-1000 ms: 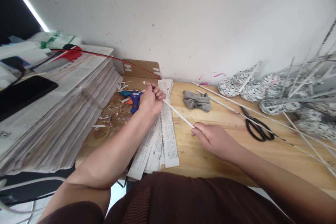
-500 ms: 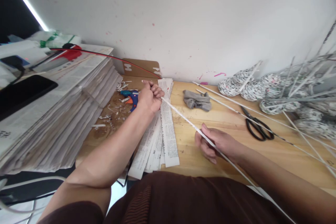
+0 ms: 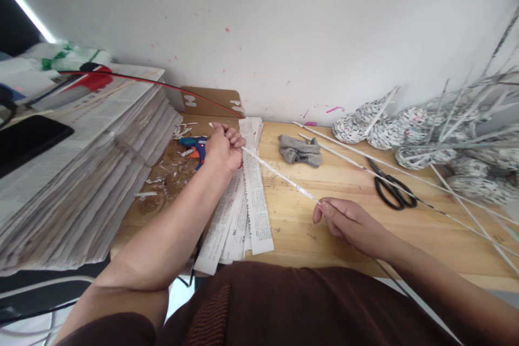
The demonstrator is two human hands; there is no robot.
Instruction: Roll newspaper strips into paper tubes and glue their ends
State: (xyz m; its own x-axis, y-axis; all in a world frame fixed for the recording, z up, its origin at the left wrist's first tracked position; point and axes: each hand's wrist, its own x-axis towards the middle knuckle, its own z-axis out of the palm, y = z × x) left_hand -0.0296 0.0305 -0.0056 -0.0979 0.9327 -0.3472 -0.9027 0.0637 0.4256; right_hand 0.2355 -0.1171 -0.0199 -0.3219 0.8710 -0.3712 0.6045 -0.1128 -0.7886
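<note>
A thin rolled newspaper tube (image 3: 279,174) stretches slantwise between my two hands. My left hand (image 3: 225,146) is closed around its far end, above the top of the newspaper strips (image 3: 257,200). With thumb and fingertips, my right hand (image 3: 344,221) pinches the tube lower down, over the bare wood; the stretch beyond runs under the hand and toward the table's front edge. Just left of my left hand lies a blue glue gun (image 3: 198,150), partly hidden by that hand.
A tall newspaper stack (image 3: 133,173) with a black phone (image 3: 34,143) on top stands left. A grey cloth (image 3: 300,150), black scissors (image 3: 391,189) and long paper tubes (image 3: 344,158) lie right of centre. Woven paper pieces (image 3: 387,130) crowd the far right. Paper scraps litter the left.
My right hand has gone from loosely cupping the tube to pinching it with the thumb on top. My left hand keeps its grip. The whole view has shifted slightly.
</note>
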